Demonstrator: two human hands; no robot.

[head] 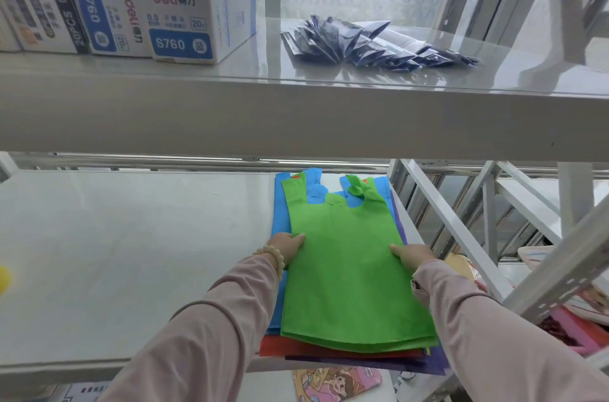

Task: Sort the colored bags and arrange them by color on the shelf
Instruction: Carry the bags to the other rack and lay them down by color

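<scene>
A stack of flat fabric bags lies at the right end of the lower shelf [131,253]. A green bag [346,269] is on top, handles pointing away from me. Beneath it show a blue bag [280,207], a red bag [280,347] and a dark purple bag [425,367]. My left hand [286,245] grips the green bag's left edge, thumb on top. On the bag's right edge, my right hand [412,258] holds it the same way. Fingers of both hands are tucked under the fabric, so how many layers they hold is hidden.
The upper shelf [296,118] hangs just above the hands; it carries white pen boxes [171,25] at left and a fan of dark blue packets [369,44] in the middle. White slanted frame bars [445,220] stand right of the stack. A picture book [336,383] lies below.
</scene>
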